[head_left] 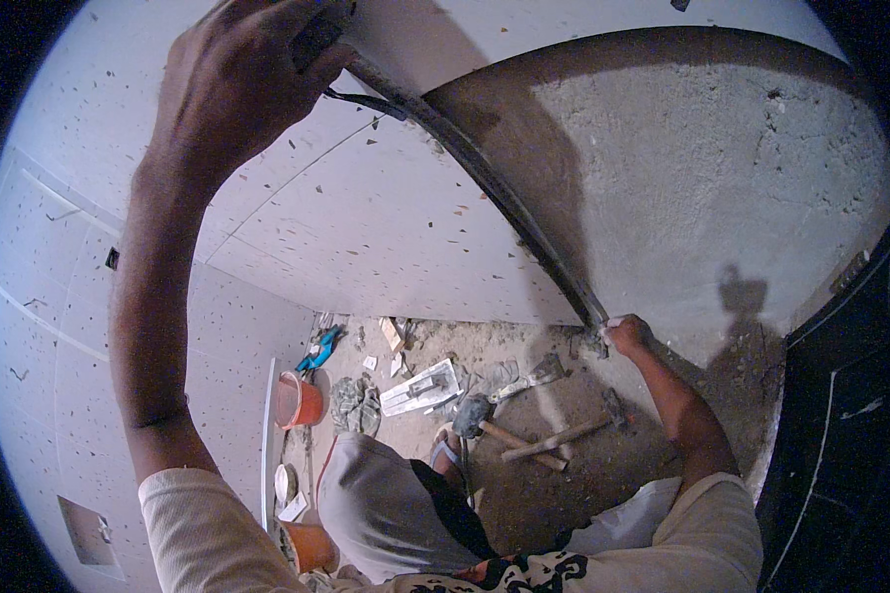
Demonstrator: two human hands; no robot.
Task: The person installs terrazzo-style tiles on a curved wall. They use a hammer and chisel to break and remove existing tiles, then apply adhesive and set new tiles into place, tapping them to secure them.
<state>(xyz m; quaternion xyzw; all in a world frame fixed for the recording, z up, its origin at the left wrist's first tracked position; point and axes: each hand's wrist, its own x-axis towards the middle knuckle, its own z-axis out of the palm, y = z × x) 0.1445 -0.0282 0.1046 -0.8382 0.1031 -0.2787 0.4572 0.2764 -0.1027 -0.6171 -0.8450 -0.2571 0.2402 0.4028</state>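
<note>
A long, narrow, dark grey bar (509, 203) runs diagonally along the edge where speckled white tiles (386, 222) meet the bare cement wall (682, 188). My left hand (242, 84), raised at the upper left, has its fingers closed around the bar's upper end; a dark blocky piece shows beside the fingers, its kind unclear. A thin black strip (366, 101) sticks out just below that hand. Down near the floor, my right hand (630, 335) grips the bar's lower end, fingers bent around it.
On the dusty floor lie a mallet (474, 415), a wooden-handled hammer (564, 438), a flat trowel (420, 387), and a blue tool (321, 348). Two orange buckets (298, 400) stand along the left. Dark panelling (850, 395) borders the right side.
</note>
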